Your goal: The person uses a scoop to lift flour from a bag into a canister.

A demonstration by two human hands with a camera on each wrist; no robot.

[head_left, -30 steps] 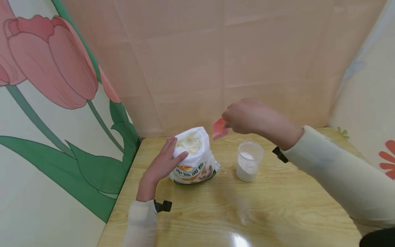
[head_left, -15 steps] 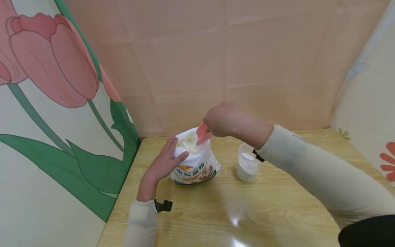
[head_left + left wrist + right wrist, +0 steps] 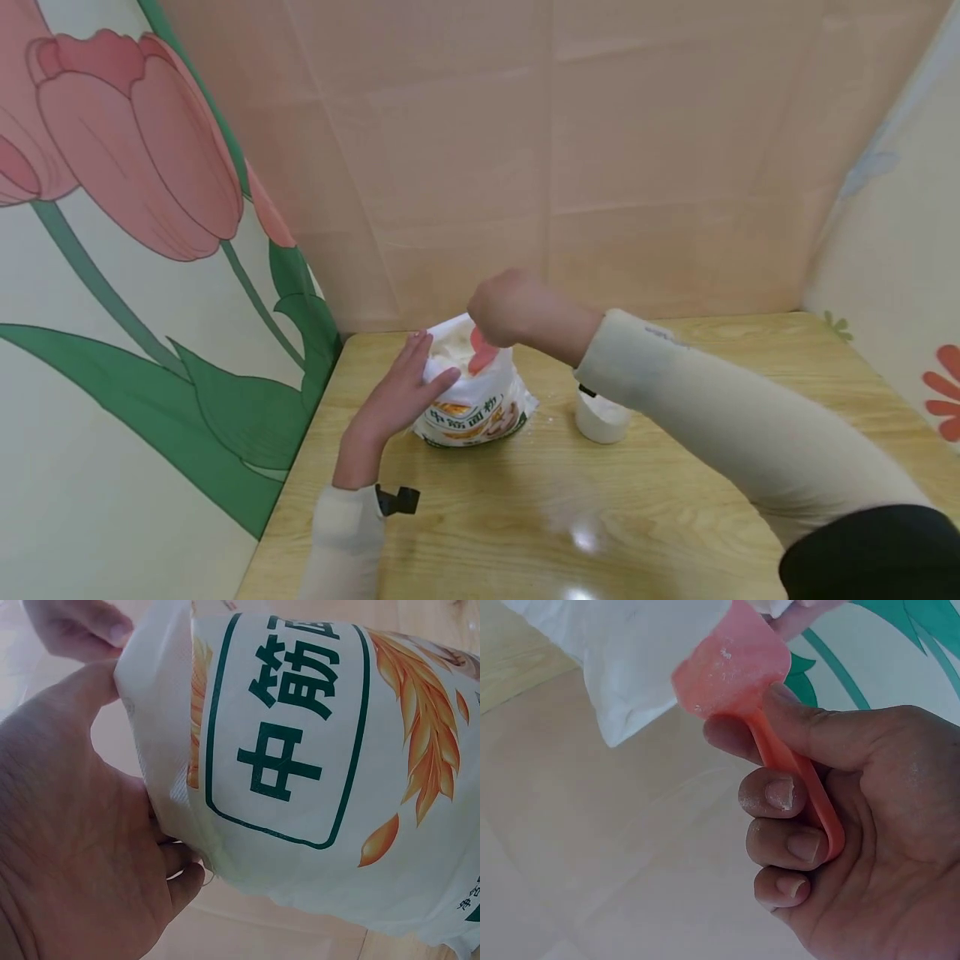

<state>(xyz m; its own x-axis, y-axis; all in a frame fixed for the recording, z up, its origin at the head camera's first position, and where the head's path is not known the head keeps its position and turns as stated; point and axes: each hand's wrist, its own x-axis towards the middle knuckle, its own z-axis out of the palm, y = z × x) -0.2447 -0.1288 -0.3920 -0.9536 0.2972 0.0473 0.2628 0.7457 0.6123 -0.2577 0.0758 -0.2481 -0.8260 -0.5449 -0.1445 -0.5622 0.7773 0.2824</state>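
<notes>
A white flour bag (image 3: pixel 472 417) with green lettering stands upright, its top folded out round the pale flour (image 3: pixel 448 346) inside. My left hand (image 3: pixel 393 396) holds the bag's left side at the rim. In the left wrist view the thumb lies along the folded edge and the other fingers bend behind the bag (image 3: pixel 292 750). Over the right of the opening, my right hand (image 3: pixel 517 308) grips a coral-pink scoop (image 3: pixel 482 350). Its fingers wrap the scoop's handle (image 3: pixel 814 799) in the right wrist view, and specks of flour cling to the blade (image 3: pixel 731 664).
A clear plastic cup (image 3: pixel 602 419) partly filled with white powder stands right of the bag, its top hidden behind the right sleeve (image 3: pixel 675 383). Flour specks dot the wooden table (image 3: pixel 660 483) between them. A draped backdrop (image 3: pixel 600 167) rises behind.
My right hand has carried the scoop left and down, from the space between bag and cup into the bag's opening. The left hand keeps its place on the bag.
</notes>
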